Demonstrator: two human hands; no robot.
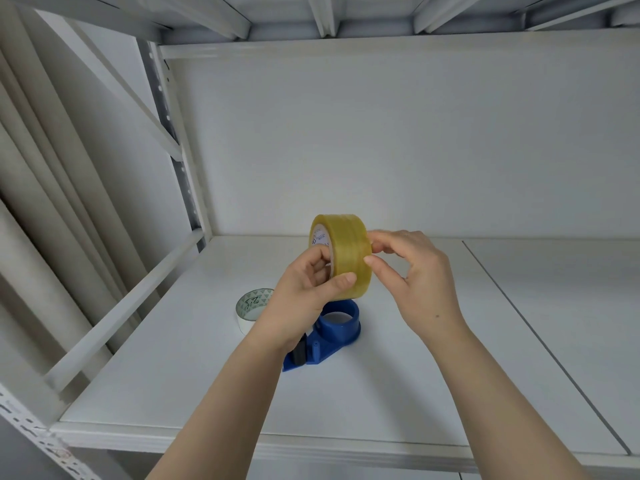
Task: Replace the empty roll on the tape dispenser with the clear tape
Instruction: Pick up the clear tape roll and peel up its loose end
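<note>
At the centre of the frame the left hand (pixel 308 289) clamps the clear tape (pixel 341 256), thumb on its outer band and fingers curled into the core, holding the roll upright on edge. The right hand (pixel 412 271) pinches at the roll's right side, fingertips on the band. Directly below, the blue tape dispenser (pixel 329 336) lies on the white shelf (pixel 173 375), its hub bare. A white roll (pixel 252 308) lies flat just left of it.

The tape (pixel 341 252) sits between left hand (pixel 306 296) and right hand (pixel 414 271). Below them on the shelf (pixel 173 375) lies the dispenser (pixel 327 336). Left of the left hand lies a roll (pixel 251 308), seemingly touching nothing.
</note>
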